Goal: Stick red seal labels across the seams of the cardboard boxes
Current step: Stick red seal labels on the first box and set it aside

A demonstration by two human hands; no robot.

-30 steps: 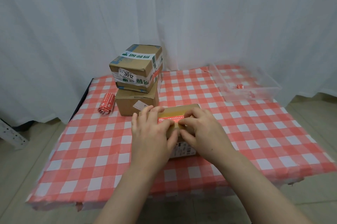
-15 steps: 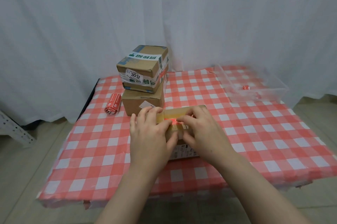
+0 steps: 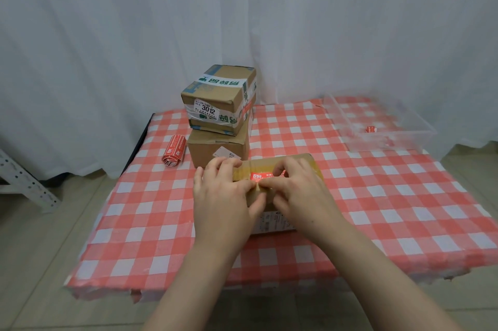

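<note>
Two bare hands meet over a red seal label (image 3: 260, 176) lying on the taped top of a cardboard box (image 3: 307, 162), which sits near the front middle of the table. The right hand (image 3: 299, 190), fingers bent, pinches down on the label with forefinger and thumb. The left hand (image 3: 223, 196) lies flat over the box's left end with its fingers fairly straight, and its thumb meets the right thumb at the label's near edge. White print runs along the label but is too small to read. A white shipping sticker on the box's near side is also illegible.

Behind the left hand two more boxes stand stacked. The upper box (image 3: 221, 93) carries a white sticker numbered "3012" and white tape printed with green characters. The lower box (image 3: 215, 152) bears a small white tag. Just left of the stack lies a roll of red labels (image 3: 174, 151). A clear plastic tray (image 3: 390, 139) at the far right corner holds a small red piece (image 3: 371, 129).

A red-and-white checked cloth (image 3: 377, 196) covers the table. White curtains (image 3: 134, 34) hang behind it, pale floor (image 3: 40, 249) shows around it, and a white perforated metal frame (image 3: 24, 182) stands at far left.

Half a second earlier only a red sliver showed between the fingers. Now the label's left part lies uncovered, and both hands remain on the box.
</note>
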